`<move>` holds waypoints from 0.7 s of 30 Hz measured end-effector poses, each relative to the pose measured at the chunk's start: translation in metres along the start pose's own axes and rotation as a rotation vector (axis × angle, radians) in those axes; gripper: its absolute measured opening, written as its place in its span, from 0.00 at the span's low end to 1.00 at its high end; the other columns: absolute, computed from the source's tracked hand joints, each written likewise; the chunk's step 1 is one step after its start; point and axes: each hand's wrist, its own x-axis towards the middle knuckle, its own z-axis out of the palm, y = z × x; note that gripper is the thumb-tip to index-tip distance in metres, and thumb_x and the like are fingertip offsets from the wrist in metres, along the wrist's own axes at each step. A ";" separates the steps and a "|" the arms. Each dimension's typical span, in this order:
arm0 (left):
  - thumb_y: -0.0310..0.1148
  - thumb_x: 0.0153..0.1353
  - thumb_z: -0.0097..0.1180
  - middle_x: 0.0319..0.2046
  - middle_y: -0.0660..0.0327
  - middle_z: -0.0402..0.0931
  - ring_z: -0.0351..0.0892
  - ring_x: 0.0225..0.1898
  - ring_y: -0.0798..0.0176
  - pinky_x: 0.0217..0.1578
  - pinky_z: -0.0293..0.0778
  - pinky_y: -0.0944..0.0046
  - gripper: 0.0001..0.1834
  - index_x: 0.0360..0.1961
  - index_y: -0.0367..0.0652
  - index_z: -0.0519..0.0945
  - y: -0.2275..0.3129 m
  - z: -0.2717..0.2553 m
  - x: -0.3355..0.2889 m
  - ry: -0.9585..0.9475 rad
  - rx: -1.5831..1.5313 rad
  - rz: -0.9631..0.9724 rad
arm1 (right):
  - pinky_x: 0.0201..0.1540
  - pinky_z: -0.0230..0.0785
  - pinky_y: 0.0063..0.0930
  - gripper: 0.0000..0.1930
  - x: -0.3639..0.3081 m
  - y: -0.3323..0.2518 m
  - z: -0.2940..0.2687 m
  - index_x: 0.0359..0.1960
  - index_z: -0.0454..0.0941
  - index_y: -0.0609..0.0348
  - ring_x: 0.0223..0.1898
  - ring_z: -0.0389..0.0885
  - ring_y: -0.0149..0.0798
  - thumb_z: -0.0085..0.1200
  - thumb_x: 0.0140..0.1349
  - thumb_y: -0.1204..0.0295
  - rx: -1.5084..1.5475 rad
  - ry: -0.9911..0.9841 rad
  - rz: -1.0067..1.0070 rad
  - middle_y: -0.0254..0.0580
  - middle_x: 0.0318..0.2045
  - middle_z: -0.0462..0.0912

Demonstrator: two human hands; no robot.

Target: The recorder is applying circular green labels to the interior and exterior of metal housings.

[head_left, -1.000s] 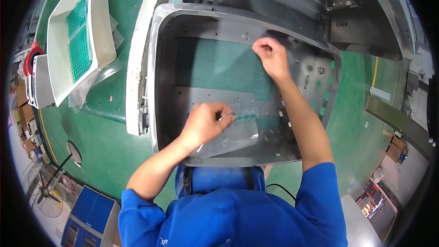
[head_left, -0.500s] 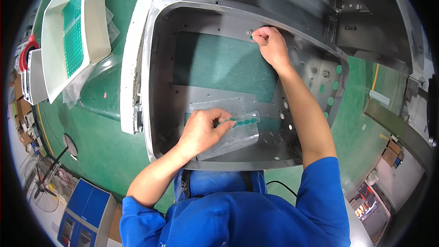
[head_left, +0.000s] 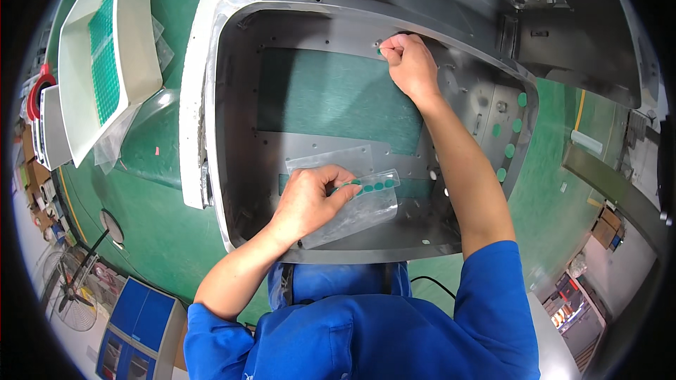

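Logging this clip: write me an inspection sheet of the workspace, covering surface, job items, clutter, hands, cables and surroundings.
Surface: grey metal box, walls pierced with small holes.
Job items: clear film bearing a row of green dots; more green discs on the box's right end.
Clutter: pink scrap on the floor.
Hands: left hand grips the film; right hand pinches a green piece at the far wall.
Cables: black cable beside the person.
Surroundings: white bin, fan, blue-and-grey cabinet.

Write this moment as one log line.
left hand: pinches clear strip with green dots | right hand: pinches single dot | site: over metal box
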 end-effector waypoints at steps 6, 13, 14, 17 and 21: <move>0.28 0.52 0.59 0.20 0.64 0.77 0.73 0.22 0.77 0.25 0.69 0.75 0.07 0.28 0.34 0.79 0.001 0.000 0.001 -0.003 0.012 -0.017 | 0.39 0.67 0.35 0.04 0.000 0.002 0.003 0.28 0.77 0.51 0.38 0.75 0.42 0.52 0.53 0.69 -0.014 0.035 -0.038 0.38 0.34 0.75; 0.29 0.51 0.60 0.20 0.64 0.77 0.72 0.21 0.77 0.24 0.68 0.75 0.07 0.29 0.35 0.79 -0.001 0.001 0.001 0.016 0.008 -0.004 | 0.39 0.67 0.36 0.03 -0.004 -0.001 0.003 0.28 0.78 0.51 0.38 0.75 0.43 0.52 0.53 0.69 -0.006 0.066 -0.054 0.38 0.33 0.75; 0.29 0.51 0.60 0.20 0.64 0.77 0.72 0.21 0.77 0.24 0.68 0.75 0.07 0.29 0.35 0.79 -0.001 0.001 0.001 0.017 0.010 -0.010 | 0.39 0.67 0.36 0.03 -0.004 -0.001 0.003 0.28 0.78 0.51 0.38 0.75 0.43 0.52 0.53 0.69 -0.013 0.070 -0.056 0.38 0.33 0.75; 0.28 0.51 0.60 0.20 0.63 0.77 0.72 0.21 0.77 0.24 0.68 0.75 0.07 0.29 0.35 0.79 0.000 0.002 0.001 0.022 0.017 -0.019 | 0.39 0.67 0.34 0.04 -0.005 -0.001 0.005 0.29 0.77 0.51 0.37 0.75 0.41 0.53 0.53 0.69 -0.043 0.088 -0.061 0.37 0.33 0.75; 0.28 0.51 0.60 0.20 0.63 0.77 0.72 0.21 0.77 0.24 0.68 0.75 0.07 0.29 0.35 0.79 -0.002 0.003 0.000 0.038 0.027 0.005 | 0.38 0.67 0.30 0.05 -0.004 -0.001 0.006 0.30 0.77 0.52 0.34 0.76 0.36 0.53 0.54 0.68 -0.083 0.101 -0.044 0.34 0.31 0.76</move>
